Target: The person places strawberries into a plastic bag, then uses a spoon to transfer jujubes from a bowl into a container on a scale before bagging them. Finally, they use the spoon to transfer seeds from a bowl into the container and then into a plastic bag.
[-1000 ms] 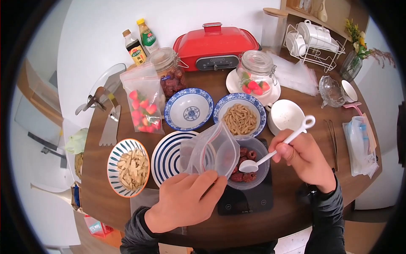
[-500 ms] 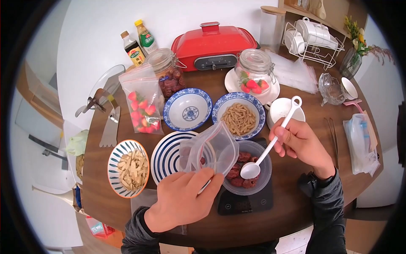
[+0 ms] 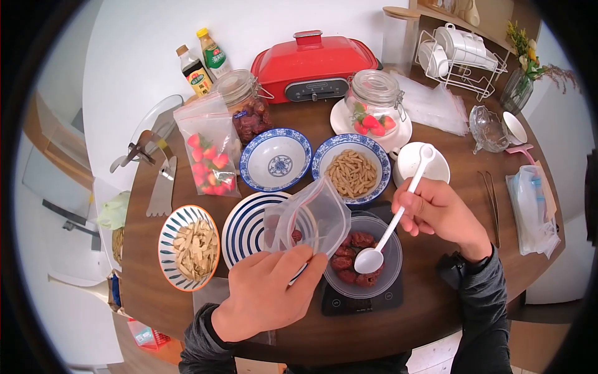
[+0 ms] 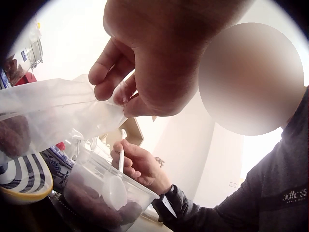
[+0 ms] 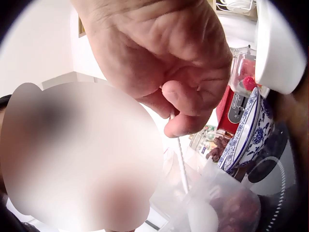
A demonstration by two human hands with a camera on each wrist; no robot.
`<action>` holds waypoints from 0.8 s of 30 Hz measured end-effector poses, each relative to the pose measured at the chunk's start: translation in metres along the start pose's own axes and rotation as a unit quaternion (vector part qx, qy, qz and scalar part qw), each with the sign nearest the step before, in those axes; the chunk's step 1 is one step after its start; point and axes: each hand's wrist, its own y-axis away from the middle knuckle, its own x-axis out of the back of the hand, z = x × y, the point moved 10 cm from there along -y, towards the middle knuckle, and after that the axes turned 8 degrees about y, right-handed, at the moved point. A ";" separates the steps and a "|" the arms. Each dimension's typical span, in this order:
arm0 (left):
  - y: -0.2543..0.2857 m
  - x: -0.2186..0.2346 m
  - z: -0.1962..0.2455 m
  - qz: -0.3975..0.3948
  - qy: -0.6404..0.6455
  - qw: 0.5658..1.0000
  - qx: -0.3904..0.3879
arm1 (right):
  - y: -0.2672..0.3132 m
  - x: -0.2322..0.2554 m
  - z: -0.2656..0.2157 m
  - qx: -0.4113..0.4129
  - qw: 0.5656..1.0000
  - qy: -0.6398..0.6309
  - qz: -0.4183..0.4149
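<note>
My left hand pinches the rim of a clear zip bag, whose mouth gapes toward the right. A dark red date shows through the bag's plastic in the left wrist view. My right hand grips a white plastic spoon by its handle. The spoon's bowl, with no date on it, is down in a clear plastic tub, over several wrinkled red dates. Under the tub is a black kitchen scale.
A blue-striped plate lies under the bag. Behind are a blue-rimmed bowl and another bowl of pale dried pieces. A white mug stands near my right hand, and metal tongs lie farther right.
The tub has shifted toward me on the scale. The spoon's handle has swung more upright, its bowl moving with the tub. A date has come into view in the bag.
</note>
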 end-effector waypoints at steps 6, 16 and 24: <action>0.000 0.004 -0.001 0.009 -0.015 1.000 -0.005 | 0.015 -0.017 -0.030 0.131 0.986 0.081 -0.064; -0.002 0.004 0.001 0.005 -0.019 1.000 -0.007 | 0.016 -0.019 -0.028 0.118 0.991 0.050 -0.034; -0.001 0.004 0.000 0.008 -0.017 1.000 -0.007 | 0.025 -0.005 -0.046 0.164 0.977 0.105 0.082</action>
